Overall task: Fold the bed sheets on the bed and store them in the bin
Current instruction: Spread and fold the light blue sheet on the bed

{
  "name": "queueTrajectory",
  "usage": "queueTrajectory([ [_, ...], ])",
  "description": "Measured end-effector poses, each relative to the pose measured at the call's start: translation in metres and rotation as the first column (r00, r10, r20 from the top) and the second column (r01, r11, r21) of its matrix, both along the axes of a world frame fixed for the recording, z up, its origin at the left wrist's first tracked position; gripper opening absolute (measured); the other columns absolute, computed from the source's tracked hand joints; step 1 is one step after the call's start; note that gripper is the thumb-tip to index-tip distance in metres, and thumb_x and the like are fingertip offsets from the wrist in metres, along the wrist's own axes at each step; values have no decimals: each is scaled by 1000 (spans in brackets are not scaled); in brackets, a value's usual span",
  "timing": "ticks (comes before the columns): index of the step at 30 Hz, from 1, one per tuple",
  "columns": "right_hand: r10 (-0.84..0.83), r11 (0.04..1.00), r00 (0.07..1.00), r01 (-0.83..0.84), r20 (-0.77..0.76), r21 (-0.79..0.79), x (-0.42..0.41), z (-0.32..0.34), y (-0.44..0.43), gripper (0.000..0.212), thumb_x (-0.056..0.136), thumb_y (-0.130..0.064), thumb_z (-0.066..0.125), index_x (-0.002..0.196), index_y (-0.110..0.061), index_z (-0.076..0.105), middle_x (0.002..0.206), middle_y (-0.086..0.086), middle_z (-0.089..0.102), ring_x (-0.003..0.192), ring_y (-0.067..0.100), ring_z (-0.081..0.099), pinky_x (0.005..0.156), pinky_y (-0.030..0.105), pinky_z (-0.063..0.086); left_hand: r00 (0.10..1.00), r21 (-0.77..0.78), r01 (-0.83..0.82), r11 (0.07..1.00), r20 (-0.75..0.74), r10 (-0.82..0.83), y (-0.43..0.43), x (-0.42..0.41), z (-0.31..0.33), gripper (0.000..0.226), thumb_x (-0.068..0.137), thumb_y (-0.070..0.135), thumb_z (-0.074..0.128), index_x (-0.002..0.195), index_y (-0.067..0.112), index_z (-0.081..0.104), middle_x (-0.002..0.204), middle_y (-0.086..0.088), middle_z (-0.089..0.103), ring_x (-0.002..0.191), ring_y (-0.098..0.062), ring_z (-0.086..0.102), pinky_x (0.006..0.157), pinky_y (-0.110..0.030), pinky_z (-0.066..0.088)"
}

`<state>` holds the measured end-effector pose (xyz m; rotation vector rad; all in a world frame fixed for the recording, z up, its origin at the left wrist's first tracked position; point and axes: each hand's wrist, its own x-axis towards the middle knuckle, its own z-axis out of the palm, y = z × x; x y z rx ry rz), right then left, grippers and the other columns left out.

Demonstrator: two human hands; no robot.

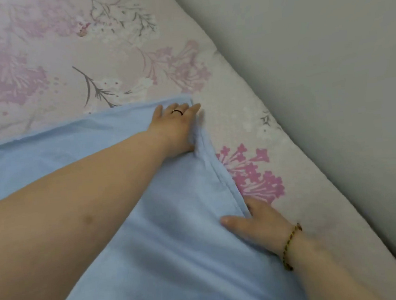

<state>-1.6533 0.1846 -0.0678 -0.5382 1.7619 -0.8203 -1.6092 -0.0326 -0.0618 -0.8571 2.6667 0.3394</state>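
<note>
A single view, from a wide-angle camera on the person's head, looks forward and steeply down onto the bed [68,65] from close range. The frame is tilted: the mattress edge runs diagonally from the top centre to the lower right corner, with the grey wall [329,64] filling the upper right. The left forearm [77,210] enters from the lower left, very near the lens, and the right forearm [324,263] enters from the lower right. The blue sheet [168,249] fills the lower centre.
</note>
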Motion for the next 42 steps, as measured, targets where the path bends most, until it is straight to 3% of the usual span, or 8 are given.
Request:
queueTrajectory([
  [5, 17, 987, 998, -26, 60, 156, 16, -4, 90, 15, 82, -24, 67, 93, -30, 57, 96, -12, 61, 95, 11, 60, 83, 16, 48, 982, -155, 158, 975, 127, -139, 28, -10, 7, 76, 89, 22, 54, 148, 31, 6, 157, -1, 6, 145, -22, 5, 115, -45, 1],
  [10, 8, 989, 1000, -8, 5, 151, 27, 5, 139, 14, 85, -18, 62, 91, -30, 58, 85, -17, 61, 70, -9, 55, 62, 1, 42, 881, -275, 471, 838, 189, -433, 77, -5, 6, 64, 89, 14, 48, 146, 26, 20, 150, 3, 27, 138, -17, 24, 114, -32, 3],
  [16, -186, 973, 971, 204, -152, 112, 41, 5, 192, 35, 91, -9, 51, 71, -37, 53, 62, -21, 60, 69, -4, 54, 55, -1, 38, 853, -505, 507, 699, 407, -326, 73, 7, 17, 31, 93, 16, 44, 122, 22, 55, 121, 4, 57, 121, -20, 41, 95, -28, 30],
  [23, -412, 911, 873, 391, -261, -131, 4, 41, 189, 32, 86, -6, 58, 62, -26, 65, 49, -18, 63, 47, -7, 53, 45, 5, 38, 927, -203, -298, 933, -295, 232, 55, -5, 26, 31, 91, 2, 40, 120, 0, 54, 134, -16, 39, 124, -31, 32, 75, -39, 31],
  [31, -362, 893, 806, 444, -468, 72, -66, 36, 205, 49, 82, -8, 64, 44, -39, 60, 52, -6, 66, 61, 17, 55, 51, 16, 41, 871, -190, -168, 967, -487, 55, 71, -72, 20, 27, 93, 8, 41, 115, -2, 53, 133, -14, 43, 124, -27, 37, 78, -39, 33],
  [35, -303, 861, 774, 473, -556, 188, -62, 17, 190, 18, 86, -36, 57, 68, -33, 57, 108, 19, 66, 107, 35, 58, 81, 32, 40, 926, -38, -113, 993, -366, 91, 70, -73, -7, 38, 95, 22, 44, 131, 10, 43, 151, -11, 22, 140, -24, 18, 107, -34, 22],
  [37, -106, 850, 792, 386, -601, 359, -60, 21, 179, 41, 80, -64, 45, 95, -27, 56, 122, 10, 58, 118, 32, 51, 94, 34, 40, 915, 22, -154, 988, -374, 151, 70, -71, -8, 57, 93, 31, 50, 144, 19, 27, 157, -7, 2, 145, -24, 2, 116, -37, 13],
  [42, 37, 966, 306, 232, -951, 112, -53, 39, 135, 54, 84, -26, 56, 132, -8, 40, 127, 21, 54, 109, 39, 57, 91, 45, 48, 812, -75, -409, 909, -485, 325, 66, -75, -8, 84, 88, 48, 52, 149, 22, 2, 157, -6, -10, 145, -22, -8, 116, -40, -1],
])
